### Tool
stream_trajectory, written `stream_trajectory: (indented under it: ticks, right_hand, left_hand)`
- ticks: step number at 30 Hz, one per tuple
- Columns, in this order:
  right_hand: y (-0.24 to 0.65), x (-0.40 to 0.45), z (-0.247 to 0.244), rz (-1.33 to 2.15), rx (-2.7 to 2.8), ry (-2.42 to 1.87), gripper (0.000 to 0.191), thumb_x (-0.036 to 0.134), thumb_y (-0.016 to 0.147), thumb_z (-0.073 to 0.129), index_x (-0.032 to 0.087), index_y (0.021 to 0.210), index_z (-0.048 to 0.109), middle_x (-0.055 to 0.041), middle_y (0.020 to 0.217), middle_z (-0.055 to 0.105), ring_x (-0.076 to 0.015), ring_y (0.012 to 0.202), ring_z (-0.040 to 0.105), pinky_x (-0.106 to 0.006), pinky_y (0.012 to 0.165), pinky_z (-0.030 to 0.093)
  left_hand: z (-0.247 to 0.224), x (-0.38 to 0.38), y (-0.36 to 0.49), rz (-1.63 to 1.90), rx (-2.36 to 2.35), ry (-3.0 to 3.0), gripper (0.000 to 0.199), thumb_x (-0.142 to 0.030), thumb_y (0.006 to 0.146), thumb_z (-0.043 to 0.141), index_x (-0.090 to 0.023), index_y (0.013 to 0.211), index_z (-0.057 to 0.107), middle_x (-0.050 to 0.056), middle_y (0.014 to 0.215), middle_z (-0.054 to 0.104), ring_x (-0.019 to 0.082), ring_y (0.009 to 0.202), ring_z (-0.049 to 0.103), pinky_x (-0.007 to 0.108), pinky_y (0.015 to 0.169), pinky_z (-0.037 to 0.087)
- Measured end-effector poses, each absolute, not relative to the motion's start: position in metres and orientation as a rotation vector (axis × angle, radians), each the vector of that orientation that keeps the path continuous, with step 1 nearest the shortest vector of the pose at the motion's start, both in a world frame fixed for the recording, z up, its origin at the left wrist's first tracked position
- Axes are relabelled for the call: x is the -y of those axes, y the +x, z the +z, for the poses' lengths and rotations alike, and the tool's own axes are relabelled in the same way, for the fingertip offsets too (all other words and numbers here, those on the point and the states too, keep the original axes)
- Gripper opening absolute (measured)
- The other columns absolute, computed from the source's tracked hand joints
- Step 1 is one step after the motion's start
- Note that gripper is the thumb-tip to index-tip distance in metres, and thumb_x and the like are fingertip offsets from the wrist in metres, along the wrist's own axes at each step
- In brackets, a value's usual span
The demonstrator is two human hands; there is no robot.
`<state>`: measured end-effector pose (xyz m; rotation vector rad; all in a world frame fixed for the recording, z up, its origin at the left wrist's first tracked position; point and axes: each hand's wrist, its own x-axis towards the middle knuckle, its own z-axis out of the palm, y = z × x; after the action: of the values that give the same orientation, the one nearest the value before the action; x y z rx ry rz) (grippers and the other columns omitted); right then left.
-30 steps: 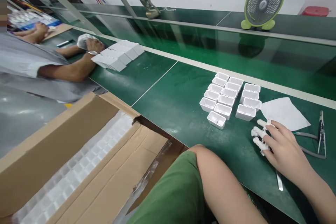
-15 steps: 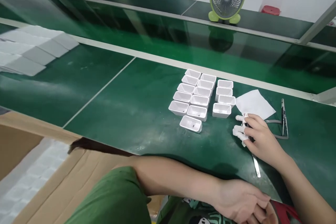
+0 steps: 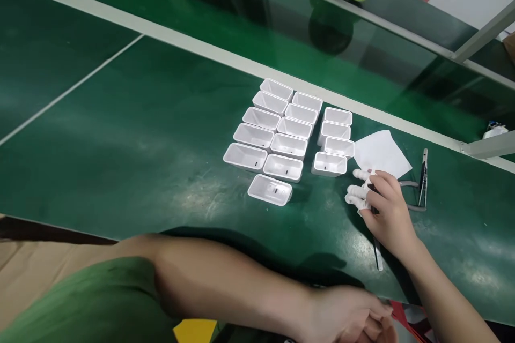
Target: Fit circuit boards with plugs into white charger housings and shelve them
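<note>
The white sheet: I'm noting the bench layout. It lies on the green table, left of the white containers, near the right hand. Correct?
Not quite: the head view shows the white sheet to the right of the white containers, not left. It does lie on the green table, near the right hand.

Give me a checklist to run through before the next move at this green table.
1. White finger covers worn on the right hand: ok, several fingertips are covered.
2. Right hand's grip on the thin metal strip: cannot tell; the hand hides its upper part.
3. Left hand fully in view: not ok, the bottom edge of the picture cuts it off.
4. White containers open side up: ok.
5. Containers in even rows: not ok, the nearest one sits alone in front.
6. Pliers clear of the right hand: cannot tell, the handles run behind it.
</note>
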<state>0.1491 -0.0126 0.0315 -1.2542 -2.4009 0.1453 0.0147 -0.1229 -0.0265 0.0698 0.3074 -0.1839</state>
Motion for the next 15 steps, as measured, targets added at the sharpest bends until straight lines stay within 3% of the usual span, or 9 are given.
stream_trajectory:
  ticks: [3,8,15]
  right_hand:
    - [0.155,0.014,0.038,0.240,2.510,-1.224,0.023,0.004,0.083,0.052,0.019,0.082,0.069,-0.0147,0.110,0.062,-0.0351,0.119,0.048,-0.057,0.093,0.051]
    - [0.160,0.012,0.045,0.406,2.550,-1.250,0.020,0.006,0.089,0.052,0.018,0.091,0.068,-0.0158,0.123,0.059,-0.0335,0.125,0.045,-0.055,0.098,0.050]
    - [0.151,0.012,0.039,0.415,2.489,-1.266,0.021,0.003,0.083,0.052,0.021,0.084,0.063,-0.0134,0.107,0.061,-0.0328,0.118,0.049,-0.052,0.090,0.053]
  left_hand:
    - [-0.022,0.125,0.012,-0.156,-0.332,0.051,0.030,-0.039,0.078,0.050,-0.013,0.074,0.065,0.003,0.074,0.054,0.012,0.059,0.044,0.020,0.052,0.031]
    - [-0.013,0.121,0.011,-0.162,-0.369,0.034,0.032,-0.036,0.082,0.044,-0.012,0.070,0.063,0.003,0.072,0.053,0.012,0.056,0.041,0.022,0.052,0.027]
    - [-0.008,0.119,0.012,-0.169,-0.393,-0.008,0.036,-0.038,0.085,0.042,-0.013,0.067,0.061,0.003,0.070,0.051,0.011,0.054,0.040,0.022,0.052,0.026]
